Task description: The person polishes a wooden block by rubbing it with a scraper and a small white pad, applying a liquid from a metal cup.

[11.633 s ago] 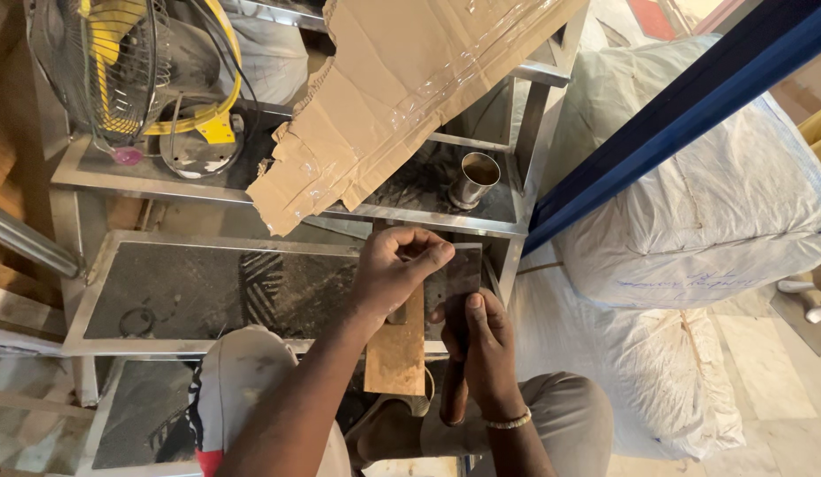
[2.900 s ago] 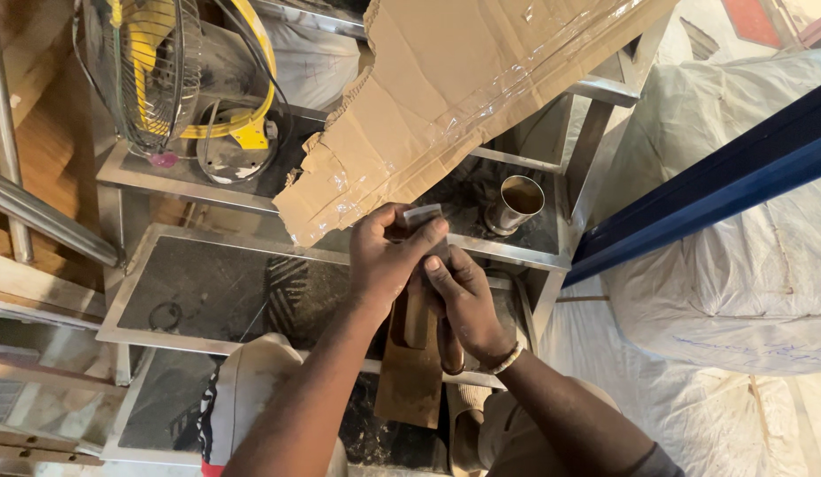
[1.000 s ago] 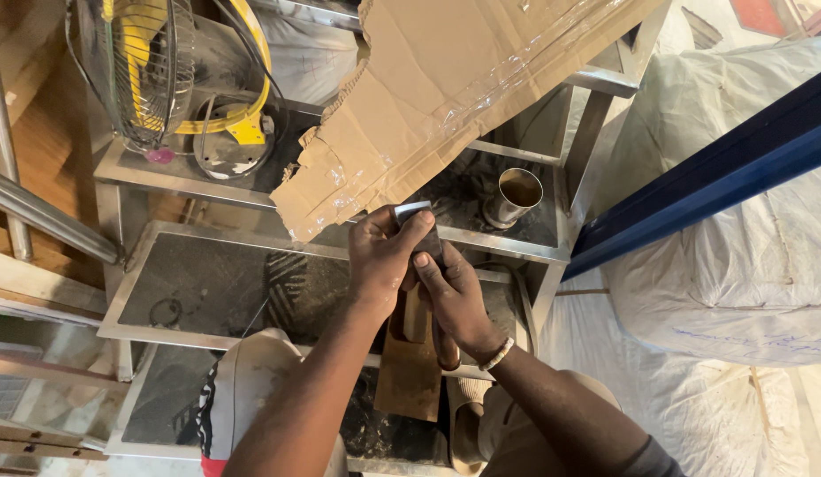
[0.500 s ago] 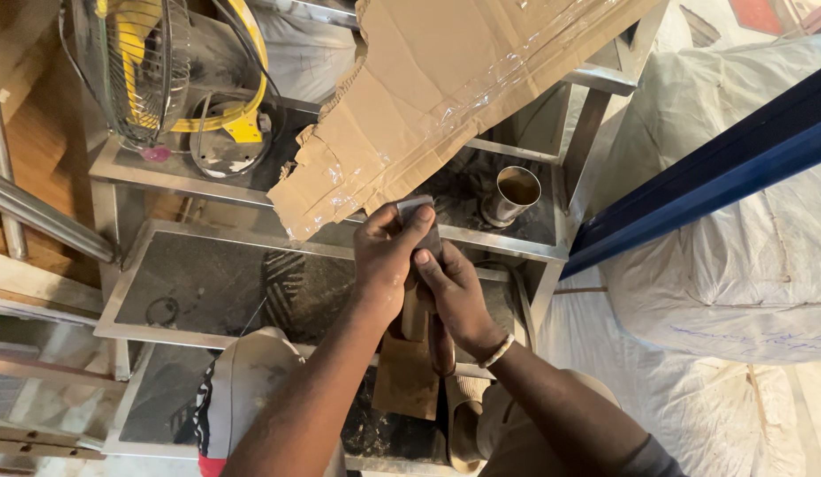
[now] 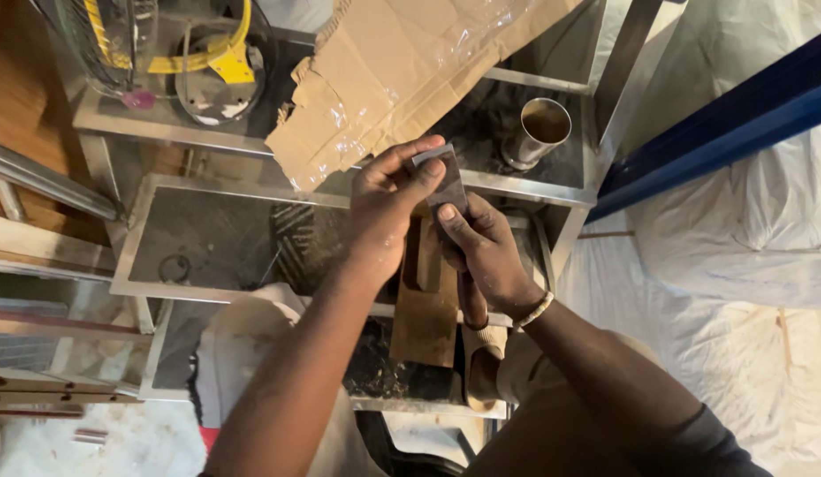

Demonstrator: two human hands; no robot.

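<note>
Hands meet at mid-frame: the left hand (image 5: 388,208) and right hand (image 5: 481,247) both grip a small grey block (image 5: 441,181), now raised slightly toward the cardboard (image 5: 402,71). A brown wooden piece (image 5: 425,300) stays beneath them, so the work looks ongoing.

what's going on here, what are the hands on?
A person, seen from a head camera, holds a small dark flat piece in both hands above a steel shelf frame. The left hand pinches its top edge; the right hand steadies it from below. A brown wooden block sits under the hands. A steel cup and torn cardboard lie on the shelf behind.
</note>
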